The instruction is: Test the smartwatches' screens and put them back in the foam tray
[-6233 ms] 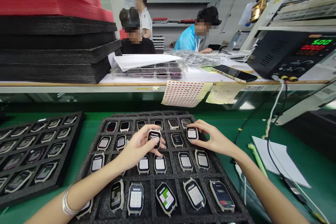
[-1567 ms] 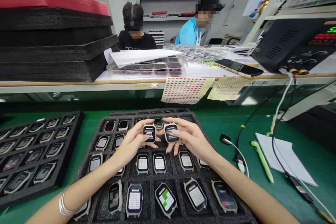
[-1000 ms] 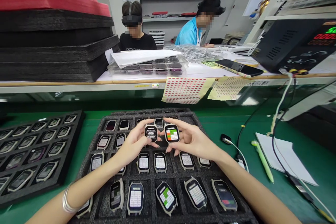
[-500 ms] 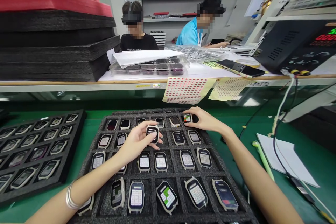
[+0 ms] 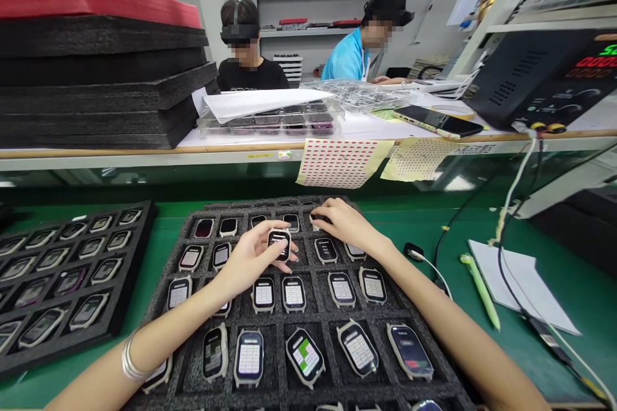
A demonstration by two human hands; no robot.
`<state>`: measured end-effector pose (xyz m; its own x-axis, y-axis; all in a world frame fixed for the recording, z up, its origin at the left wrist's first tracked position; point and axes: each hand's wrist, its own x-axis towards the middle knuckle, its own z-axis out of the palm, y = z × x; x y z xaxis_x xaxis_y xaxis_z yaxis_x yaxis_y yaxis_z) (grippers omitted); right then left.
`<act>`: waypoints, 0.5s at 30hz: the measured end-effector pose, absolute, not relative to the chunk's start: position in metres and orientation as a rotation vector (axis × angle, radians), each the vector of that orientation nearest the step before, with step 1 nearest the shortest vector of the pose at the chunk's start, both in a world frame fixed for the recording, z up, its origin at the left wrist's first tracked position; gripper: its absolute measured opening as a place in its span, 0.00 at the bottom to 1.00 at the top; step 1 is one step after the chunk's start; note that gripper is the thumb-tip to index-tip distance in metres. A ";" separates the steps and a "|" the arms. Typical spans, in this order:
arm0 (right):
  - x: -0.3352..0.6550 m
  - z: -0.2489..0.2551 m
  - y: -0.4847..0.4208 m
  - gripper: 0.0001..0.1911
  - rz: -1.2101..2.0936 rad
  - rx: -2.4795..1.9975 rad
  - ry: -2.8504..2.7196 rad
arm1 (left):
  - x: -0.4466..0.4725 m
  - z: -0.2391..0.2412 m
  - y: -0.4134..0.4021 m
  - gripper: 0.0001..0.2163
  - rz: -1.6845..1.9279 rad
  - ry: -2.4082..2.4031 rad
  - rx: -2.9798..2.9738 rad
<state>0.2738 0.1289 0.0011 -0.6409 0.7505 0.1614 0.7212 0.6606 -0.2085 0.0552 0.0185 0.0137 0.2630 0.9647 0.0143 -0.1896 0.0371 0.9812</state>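
Black foam tray [image 5: 319, 308] separates watches [image 5: 294, 294]; the left hand [image 5: 253, 255] grips one screen-up, likely for touch access; the right hand [image 5: 341, 221], at another, has indeterminable closure.

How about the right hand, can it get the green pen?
Probably yes: nothing seems to cover the green pen, though the right hand must first leave the watch it touches.

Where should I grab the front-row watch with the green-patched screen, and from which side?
Probably by the long edges of the watch, from above: it lies screen up, askew in its tray pocket, with dark gaps beside those edges.
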 end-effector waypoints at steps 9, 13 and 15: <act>0.270 0.001 0.135 0.21 0.385 -1.326 -2.521 | 0.065 -0.003 0.029 0.32 1.044 0.951 1.370; 0.269 -0.002 0.138 0.18 0.519 -1.303 -2.431 | 0.073 -0.012 0.049 0.21 0.883 1.228 2.019; 0.269 -0.003 0.137 0.15 0.557 -1.278 -2.367 | 0.073 -0.013 0.057 0.18 0.813 1.288 2.169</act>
<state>0.2689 0.1375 -0.0032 -0.5071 0.8489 0.1493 0.6931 0.5046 -0.5148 0.0734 0.0571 -0.0130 0.3786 0.8930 0.2432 0.6033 -0.4374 0.6669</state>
